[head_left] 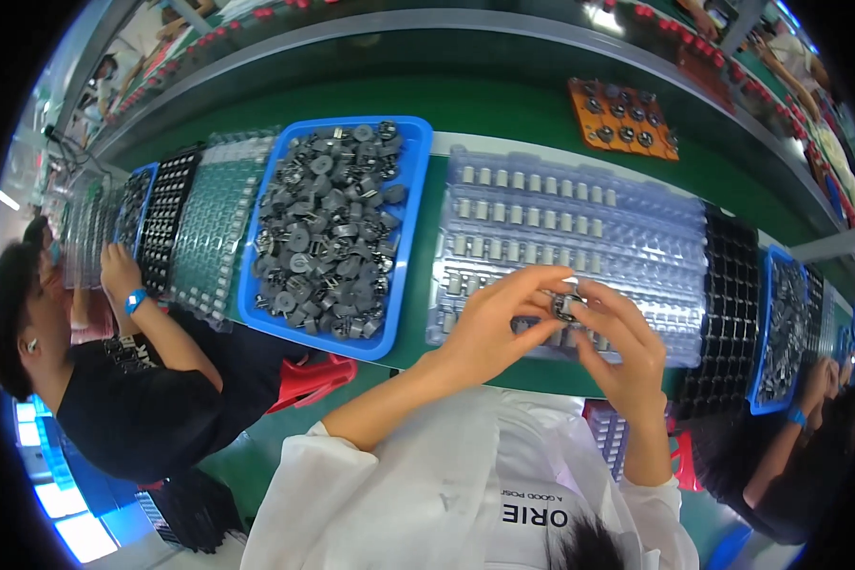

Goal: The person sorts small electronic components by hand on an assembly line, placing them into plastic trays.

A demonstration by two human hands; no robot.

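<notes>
Above the clear plastic tray (651, 247), my left hand (513, 312) and my right hand (625, 332) meet fingertip to fingertip. Between them they pinch a small dark component (567, 306) with shiny metal and a pale part on it; my fingers cover some of it. Rows of small white cylindrical parts (532, 217) sit in the tray's pockets, filling mostly its left part. Left of my hands is a blue bin (413, 190) heaped with loose dark grey round components (328, 233) that have metal pins.
At the back right lies an orange board (589, 122) holding several round components. A black pocketed tray (729, 294) and another blue bin (756, 394) stand to the right. On the left, a person in black works beside a clear green-tinted tray (209, 218). Another person's arms show at far right.
</notes>
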